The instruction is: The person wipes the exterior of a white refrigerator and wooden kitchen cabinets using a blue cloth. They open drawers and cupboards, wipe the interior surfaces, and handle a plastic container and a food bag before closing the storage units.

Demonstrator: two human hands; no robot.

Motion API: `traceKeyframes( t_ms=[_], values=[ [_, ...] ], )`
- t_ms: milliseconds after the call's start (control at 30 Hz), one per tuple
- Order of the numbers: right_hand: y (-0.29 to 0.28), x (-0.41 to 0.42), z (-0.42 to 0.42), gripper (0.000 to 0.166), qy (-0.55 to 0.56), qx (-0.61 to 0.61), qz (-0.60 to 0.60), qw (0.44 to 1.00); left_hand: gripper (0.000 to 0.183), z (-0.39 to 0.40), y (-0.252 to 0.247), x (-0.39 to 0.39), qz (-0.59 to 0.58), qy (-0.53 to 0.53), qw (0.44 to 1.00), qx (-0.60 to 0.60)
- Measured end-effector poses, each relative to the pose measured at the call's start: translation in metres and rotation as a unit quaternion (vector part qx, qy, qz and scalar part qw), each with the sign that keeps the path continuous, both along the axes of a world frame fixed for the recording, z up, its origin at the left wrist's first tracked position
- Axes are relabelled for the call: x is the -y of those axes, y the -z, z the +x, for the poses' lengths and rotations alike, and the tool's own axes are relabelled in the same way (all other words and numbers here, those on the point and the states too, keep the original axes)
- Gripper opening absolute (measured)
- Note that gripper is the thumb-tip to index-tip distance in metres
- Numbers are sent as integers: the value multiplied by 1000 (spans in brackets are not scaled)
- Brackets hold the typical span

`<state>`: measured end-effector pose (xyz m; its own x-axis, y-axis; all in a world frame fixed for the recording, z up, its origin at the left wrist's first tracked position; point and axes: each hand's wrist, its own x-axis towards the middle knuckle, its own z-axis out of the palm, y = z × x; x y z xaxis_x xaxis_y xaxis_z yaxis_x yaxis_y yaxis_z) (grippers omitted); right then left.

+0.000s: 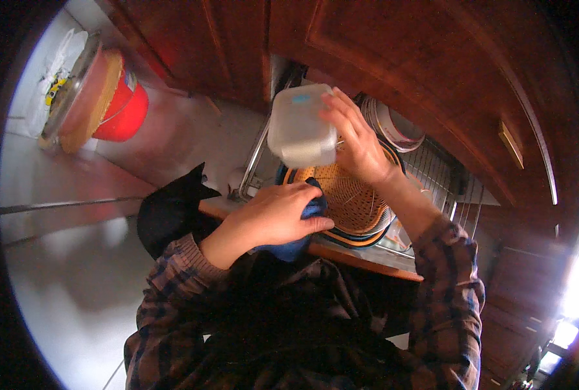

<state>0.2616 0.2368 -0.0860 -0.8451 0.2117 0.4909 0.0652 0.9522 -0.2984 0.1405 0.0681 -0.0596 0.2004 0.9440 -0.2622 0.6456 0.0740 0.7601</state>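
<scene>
My right hand (360,139) grips a translucent plastic food container (301,126) by its right side, with a small blue mark on its upper part. The container is held above an open pull-out wire drawer. Bunched in my left hand (279,212) is a dark blue cloth (289,248), gripped between thumb and fingers. Beneath both hands, stacked perforated orange-brown baskets (355,204) sit in the drawer, their rims partly hidden by my hands and the container.
Behind the baskets stand pale round dishes (396,122) beside the drawer's wire rack (430,170). A wooden drawer front (367,263) lies nearest my body. A black cat (172,214) is at the left. A red bucket (126,109) stands by the wall. Dark wooden cabinets (391,58) rise ahead.
</scene>
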Motion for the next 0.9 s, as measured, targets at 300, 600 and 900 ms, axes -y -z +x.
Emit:
traceKeyframes(
  t_ms=[300, 600, 900],
  values=[
    [-14, 32, 59, 45, 60, -166, 128, 976, 65, -13, 16, 4, -22, -198, 881, 428],
    [-35, 85, 99, 52, 136, -118, -613, 769, 62, -6, 18, 0, 10, -214, 912, 350],
    [-24, 105, 96, 72, 54, -232, -716, 656, 59, 23, 7, 6, 99, -173, 948, 248]
  ],
)
